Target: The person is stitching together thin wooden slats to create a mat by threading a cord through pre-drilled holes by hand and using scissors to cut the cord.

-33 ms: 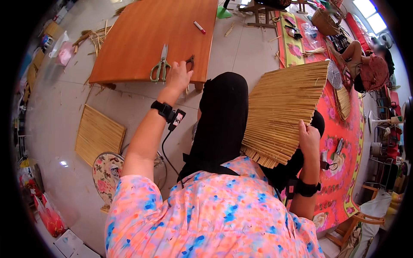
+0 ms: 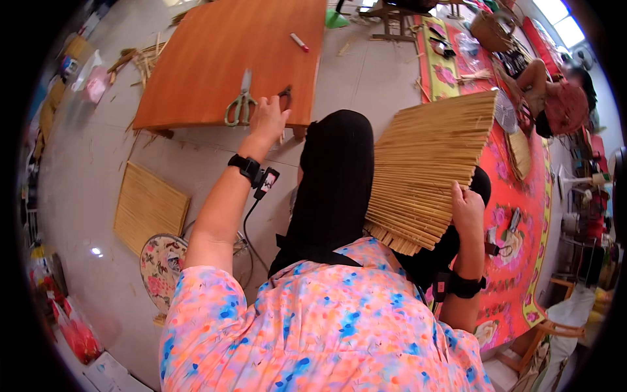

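The mat (image 2: 431, 153) lies over the lap, slanting beside the left leg (image 2: 336, 176) and across the right knee (image 2: 482, 185). The right hand (image 2: 468, 208) is closed on its right edge, thumb on top; with the legs bearing the weight, 1 hand is probably enough to steady it. The left hand (image 2: 269, 119) reaches over the near edge of the table (image 2: 189, 59), close to that surface's near right corner. Its fingers are partly curled beside the dark snips (image 2: 286, 98); whether they have hold of them, I cannot tell. Just left of that hand, the scissors (image 2: 243, 104) lie by the near edge, handles toward the person, presumably for easy picking up. The pen (image 2: 299, 42) lies farther off by the right edge. The other mat (image 2: 150, 206) rests on the floor (image 2: 85, 163), left of the person, perhaps to leave the lap to 1 mat.
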### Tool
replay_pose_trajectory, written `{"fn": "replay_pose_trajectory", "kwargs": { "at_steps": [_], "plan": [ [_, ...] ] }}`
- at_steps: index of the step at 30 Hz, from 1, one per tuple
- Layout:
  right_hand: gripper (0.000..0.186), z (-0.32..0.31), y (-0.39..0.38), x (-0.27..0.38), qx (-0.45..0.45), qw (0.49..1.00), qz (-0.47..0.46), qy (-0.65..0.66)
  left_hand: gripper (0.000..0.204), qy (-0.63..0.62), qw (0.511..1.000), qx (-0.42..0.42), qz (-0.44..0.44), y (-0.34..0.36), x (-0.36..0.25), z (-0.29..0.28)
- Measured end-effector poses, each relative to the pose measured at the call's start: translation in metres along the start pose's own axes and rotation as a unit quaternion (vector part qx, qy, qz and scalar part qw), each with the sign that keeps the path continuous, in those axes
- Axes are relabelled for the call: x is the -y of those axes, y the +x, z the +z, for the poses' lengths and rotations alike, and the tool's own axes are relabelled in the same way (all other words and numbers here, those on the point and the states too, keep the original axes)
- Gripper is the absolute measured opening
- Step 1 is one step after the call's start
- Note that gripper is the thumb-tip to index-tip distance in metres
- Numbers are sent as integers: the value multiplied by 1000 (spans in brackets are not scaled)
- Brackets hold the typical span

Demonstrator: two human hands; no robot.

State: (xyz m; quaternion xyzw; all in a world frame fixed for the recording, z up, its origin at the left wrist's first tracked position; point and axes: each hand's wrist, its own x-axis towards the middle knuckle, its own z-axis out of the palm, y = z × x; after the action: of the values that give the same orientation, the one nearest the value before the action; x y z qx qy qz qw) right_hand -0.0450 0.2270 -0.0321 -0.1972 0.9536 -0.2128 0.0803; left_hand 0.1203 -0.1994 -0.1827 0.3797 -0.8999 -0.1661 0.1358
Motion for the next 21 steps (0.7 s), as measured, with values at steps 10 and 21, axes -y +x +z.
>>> {"fn": "replay_pose_trajectory", "kwargs": {
  "at_steps": [10,21],
  "plan": [
    [55,1,-10,6,-11,998,53,23,24,8,1000,9,-12,23,29,58],
    [64,-2,-10,5,24,992,96,80,16,-660,714,229,44,-78,-150,-93]
  ]
}}
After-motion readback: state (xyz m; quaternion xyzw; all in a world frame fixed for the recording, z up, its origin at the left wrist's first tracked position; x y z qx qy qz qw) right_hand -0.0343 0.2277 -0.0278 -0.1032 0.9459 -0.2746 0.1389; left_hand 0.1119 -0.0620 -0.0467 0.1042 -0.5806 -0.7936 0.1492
